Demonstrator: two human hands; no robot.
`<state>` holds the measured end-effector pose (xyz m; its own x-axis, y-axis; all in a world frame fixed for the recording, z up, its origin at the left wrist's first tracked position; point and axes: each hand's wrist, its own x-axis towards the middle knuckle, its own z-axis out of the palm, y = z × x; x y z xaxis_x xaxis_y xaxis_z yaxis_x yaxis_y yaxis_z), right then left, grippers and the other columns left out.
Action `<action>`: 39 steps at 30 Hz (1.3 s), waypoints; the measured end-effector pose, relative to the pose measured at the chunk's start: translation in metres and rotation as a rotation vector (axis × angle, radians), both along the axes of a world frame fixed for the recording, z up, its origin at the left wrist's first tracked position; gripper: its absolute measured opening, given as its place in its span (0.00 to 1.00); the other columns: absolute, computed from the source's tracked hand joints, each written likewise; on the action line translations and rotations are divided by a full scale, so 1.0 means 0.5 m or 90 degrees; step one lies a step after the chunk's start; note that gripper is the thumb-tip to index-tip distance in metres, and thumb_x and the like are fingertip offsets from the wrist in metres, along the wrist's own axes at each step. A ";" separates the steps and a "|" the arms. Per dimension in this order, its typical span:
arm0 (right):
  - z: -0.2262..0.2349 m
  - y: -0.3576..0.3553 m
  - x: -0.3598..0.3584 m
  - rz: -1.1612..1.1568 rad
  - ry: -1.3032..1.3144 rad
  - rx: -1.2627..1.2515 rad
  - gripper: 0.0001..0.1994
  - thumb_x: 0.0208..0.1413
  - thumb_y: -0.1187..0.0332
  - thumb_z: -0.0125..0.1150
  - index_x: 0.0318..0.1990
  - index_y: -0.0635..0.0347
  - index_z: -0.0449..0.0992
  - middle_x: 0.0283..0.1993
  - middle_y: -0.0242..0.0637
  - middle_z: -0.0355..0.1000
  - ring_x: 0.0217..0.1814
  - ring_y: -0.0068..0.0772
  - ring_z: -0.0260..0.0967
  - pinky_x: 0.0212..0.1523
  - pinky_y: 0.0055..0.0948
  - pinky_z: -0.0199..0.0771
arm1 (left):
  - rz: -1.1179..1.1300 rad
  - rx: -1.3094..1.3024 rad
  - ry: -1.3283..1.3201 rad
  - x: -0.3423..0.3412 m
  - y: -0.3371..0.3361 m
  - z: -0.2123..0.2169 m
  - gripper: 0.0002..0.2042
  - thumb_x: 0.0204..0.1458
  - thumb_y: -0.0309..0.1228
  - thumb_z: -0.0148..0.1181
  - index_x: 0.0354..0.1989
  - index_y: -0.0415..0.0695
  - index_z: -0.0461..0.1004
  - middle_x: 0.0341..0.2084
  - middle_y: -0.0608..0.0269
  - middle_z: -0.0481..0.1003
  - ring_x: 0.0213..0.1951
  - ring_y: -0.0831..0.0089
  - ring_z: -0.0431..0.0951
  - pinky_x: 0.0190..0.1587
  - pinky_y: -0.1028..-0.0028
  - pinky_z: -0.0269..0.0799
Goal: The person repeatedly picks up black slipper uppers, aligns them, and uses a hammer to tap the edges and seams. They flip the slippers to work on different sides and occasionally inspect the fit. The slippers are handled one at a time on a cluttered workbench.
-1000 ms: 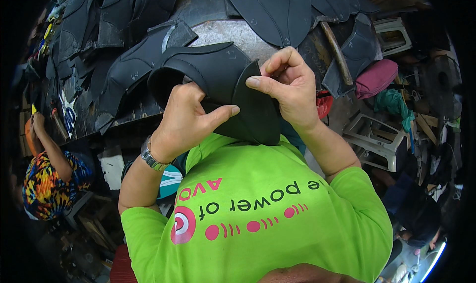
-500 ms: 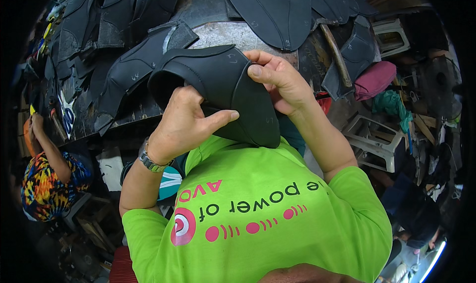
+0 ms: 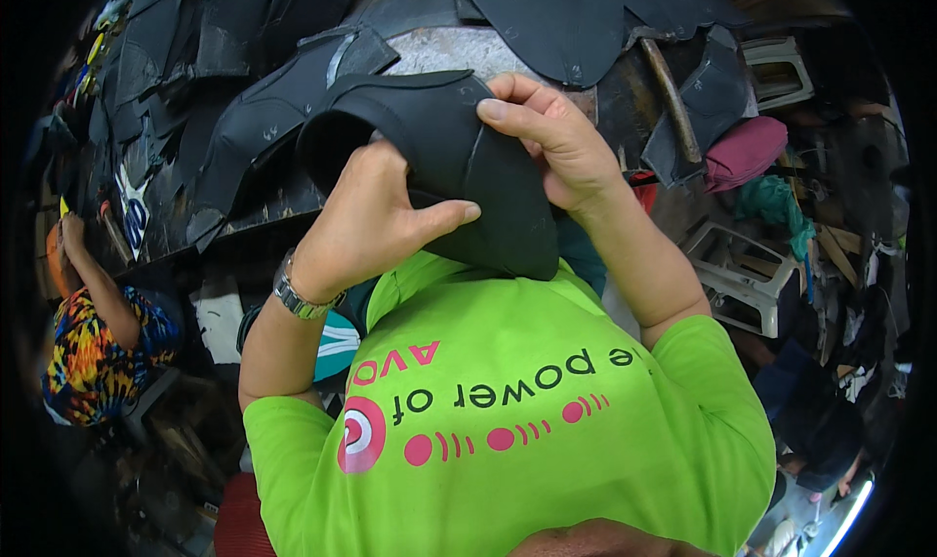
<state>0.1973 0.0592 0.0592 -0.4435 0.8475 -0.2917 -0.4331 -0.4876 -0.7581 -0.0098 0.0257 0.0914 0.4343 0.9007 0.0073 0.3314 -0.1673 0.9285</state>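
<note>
Pink bundle (image 3: 747,154) near crumpled green material (image 3: 781,207) — blue-handled scissors (image 3: 136,225) far left.

The lime-green shirt (image 3: 586,469) is the brightest broad area, evenly lit with soft creases of shade. Beyond it the desk (image 3: 459,49) carries a dull grey sheen, while the black piece (image 3: 500,171) just ahead of the shirt looks dark and slightly soft in detail. Right of the shirt's lower part, a white strip (image 3: 851,518) glares (plainly overexposed). Far out around the shirt, surroundings grow dim, bent and blurred.
</note>
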 end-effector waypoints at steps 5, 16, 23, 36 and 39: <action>0.003 -0.014 -0.002 0.149 -0.019 -0.111 0.21 0.59 0.60 0.67 0.52 0.67 0.75 0.43 0.40 0.79 0.40 0.31 0.79 0.45 0.26 0.81 | 0.074 0.146 0.155 0.007 -0.009 -0.006 0.30 0.38 0.36 0.79 0.47 0.33 0.72 0.38 0.43 0.78 0.41 0.48 0.81 0.43 0.65 0.77; -0.011 0.009 0.012 0.203 -0.140 0.014 0.16 0.54 0.67 0.70 0.44 0.71 0.79 0.39 0.43 0.80 0.36 0.29 0.79 0.39 0.28 0.82 | 0.271 0.206 0.184 -0.010 -0.077 -0.027 0.20 0.37 0.32 0.80 0.28 0.39 0.71 0.22 0.59 0.71 0.23 0.63 0.74 0.26 0.72 0.69; 0.003 -0.005 0.001 0.152 -0.291 0.078 0.11 0.52 0.69 0.70 0.36 0.71 0.81 0.33 0.39 0.80 0.32 0.25 0.77 0.35 0.26 0.78 | 0.268 0.357 0.151 -0.002 -0.086 -0.052 0.16 0.37 0.26 0.79 0.28 0.40 0.73 0.23 0.59 0.72 0.24 0.63 0.74 0.26 0.70 0.69; -0.006 -0.006 -0.002 0.174 -0.273 0.162 0.13 0.54 0.67 0.69 0.38 0.71 0.81 0.32 0.36 0.80 0.31 0.21 0.74 0.33 0.25 0.75 | 0.257 0.218 0.136 -0.019 -0.061 -0.022 0.11 0.47 0.26 0.74 0.29 0.37 0.75 0.23 0.58 0.75 0.24 0.70 0.77 0.26 0.74 0.69; 0.001 -0.007 -0.002 0.181 -0.286 0.151 0.14 0.53 0.67 0.70 0.39 0.72 0.80 0.33 0.36 0.80 0.33 0.22 0.75 0.35 0.25 0.77 | 0.254 0.206 0.132 -0.020 -0.056 -0.022 0.11 0.47 0.26 0.73 0.29 0.37 0.75 0.23 0.57 0.76 0.24 0.69 0.77 0.27 0.74 0.69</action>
